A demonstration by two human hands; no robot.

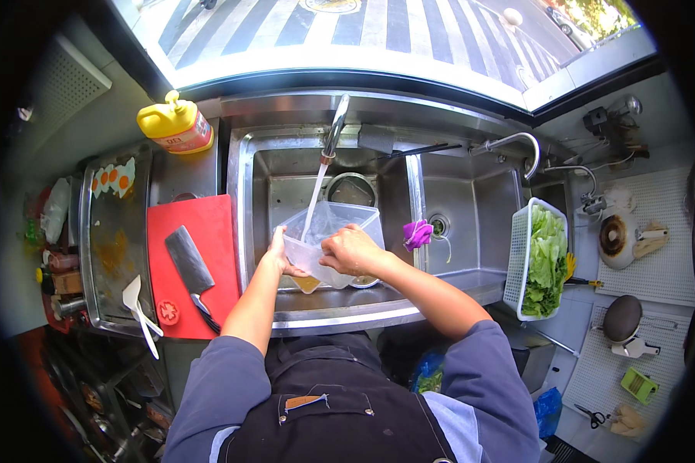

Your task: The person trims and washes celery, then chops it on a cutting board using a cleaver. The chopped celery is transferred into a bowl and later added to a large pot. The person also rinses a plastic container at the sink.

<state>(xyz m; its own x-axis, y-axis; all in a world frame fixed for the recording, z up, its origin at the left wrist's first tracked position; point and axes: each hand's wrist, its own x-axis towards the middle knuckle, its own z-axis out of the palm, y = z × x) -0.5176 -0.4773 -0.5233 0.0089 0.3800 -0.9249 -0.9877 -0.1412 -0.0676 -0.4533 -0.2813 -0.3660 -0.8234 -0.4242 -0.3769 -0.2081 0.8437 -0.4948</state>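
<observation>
A translucent rectangular plastic container (362,215) is tilted over the left sink basin, and water runs into it from the tap (337,124). My left hand (281,254) grips its left end, thumb up along the side. Curled over the near wall of the same container are the fingers of my right hand (350,249); whether anything small is inside them is hidden. Below it in the basin lie a round metal-rimmed strainer or bowl (352,188) and a container with a yellowish corner (307,284), mostly covered.
Left of the sink, a red cutting board (191,217) bears a cleaver (189,260) and a tomato slice (168,312). Fried eggs (114,178) lie on a griddle (116,226). A purple cloth (418,234) hangs on the sink divider (416,191). Lettuce fills a white basket (521,260) at right.
</observation>
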